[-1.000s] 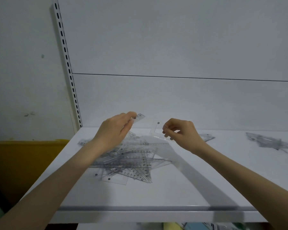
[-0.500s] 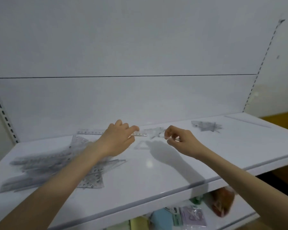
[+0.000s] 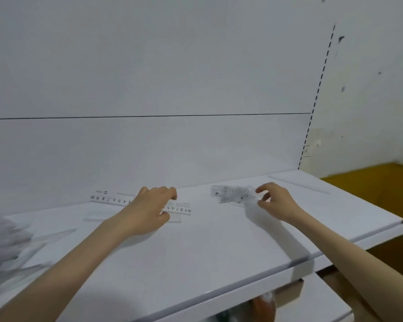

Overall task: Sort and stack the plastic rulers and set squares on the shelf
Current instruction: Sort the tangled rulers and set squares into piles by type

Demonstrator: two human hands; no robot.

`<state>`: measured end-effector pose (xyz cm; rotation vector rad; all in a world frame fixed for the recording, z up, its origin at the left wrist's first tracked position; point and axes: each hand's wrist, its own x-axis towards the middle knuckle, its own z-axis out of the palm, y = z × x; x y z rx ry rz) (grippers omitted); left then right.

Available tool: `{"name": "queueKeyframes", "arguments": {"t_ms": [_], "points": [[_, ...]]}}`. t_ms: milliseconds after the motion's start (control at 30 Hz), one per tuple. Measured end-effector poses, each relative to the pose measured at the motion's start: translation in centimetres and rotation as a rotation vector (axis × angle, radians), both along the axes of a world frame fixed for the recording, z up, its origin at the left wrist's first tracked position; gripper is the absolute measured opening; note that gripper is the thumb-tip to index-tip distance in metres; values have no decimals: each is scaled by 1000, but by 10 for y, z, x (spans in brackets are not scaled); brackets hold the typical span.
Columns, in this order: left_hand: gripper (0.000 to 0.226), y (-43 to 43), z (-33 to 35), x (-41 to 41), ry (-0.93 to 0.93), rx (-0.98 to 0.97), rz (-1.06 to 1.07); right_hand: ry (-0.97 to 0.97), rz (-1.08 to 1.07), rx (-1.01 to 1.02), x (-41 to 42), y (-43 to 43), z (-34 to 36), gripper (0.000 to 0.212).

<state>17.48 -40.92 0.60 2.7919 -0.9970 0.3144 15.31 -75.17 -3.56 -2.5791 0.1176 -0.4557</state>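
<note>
Clear plastic rulers form one blurred heap (image 3: 7, 240) at the shelf's (image 3: 196, 263) left edge. Farther back, the left hand (image 3: 149, 210) clasps one long ruler (image 3: 107, 199); the right hand (image 3: 277, 203) curls its fingers (image 3: 262, 188) beside one small set-square pile (image 3: 233, 194), grasp unclear.

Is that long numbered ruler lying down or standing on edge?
Flat: the ruler shows its whole numbered face, left hand gripping its middle; whether it touches the shelf, cannot tell.
</note>
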Motion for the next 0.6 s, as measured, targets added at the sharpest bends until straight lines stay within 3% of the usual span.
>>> {"name": "queueKeyframes", "arguments": {"t_ms": [233, 433, 500, 600], "points": [[37, -78, -13, 11, 8, -68, 98, -19, 335, -20, 63, -27, -10, 26], [37, -109, -20, -1, 5, -152, 206, -148, 538, -260, 81, -31, -25, 18], [37, -118, -21, -5, 24, -152, 211, -201, 548, -231, 80, -32, -24, 19], [36, -132, -24, -9, 57, -180, 212, -256, 615, -15, 62, -32, -12, 26]]}}
